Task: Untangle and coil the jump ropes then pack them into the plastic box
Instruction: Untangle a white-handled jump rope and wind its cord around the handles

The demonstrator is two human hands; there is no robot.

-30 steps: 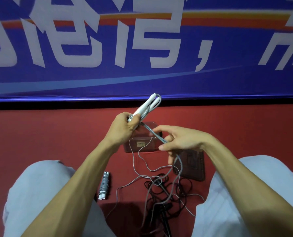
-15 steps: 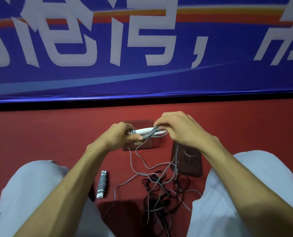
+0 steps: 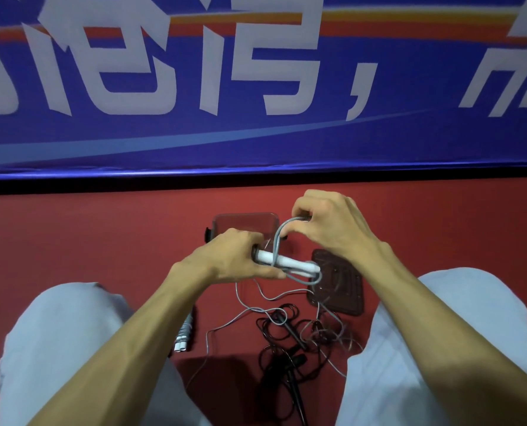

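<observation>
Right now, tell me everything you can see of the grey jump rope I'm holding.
The grey jump rope has a thin, smooth, plastic-looking cord and white handles bunched together, roughly level. The left hand grips the handles at one end; the right hand pinches a loop of cord wrapped round them. The rest trails loose to the red surface, crossing a black rope.

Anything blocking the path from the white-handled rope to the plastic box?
Nothing solid: the plastic box sits open just beyond the white handles held by the left hand, lid lying to its right. But the grey cord trails loose to the floor beside the black rope tangle, not yet coiled.
</observation>
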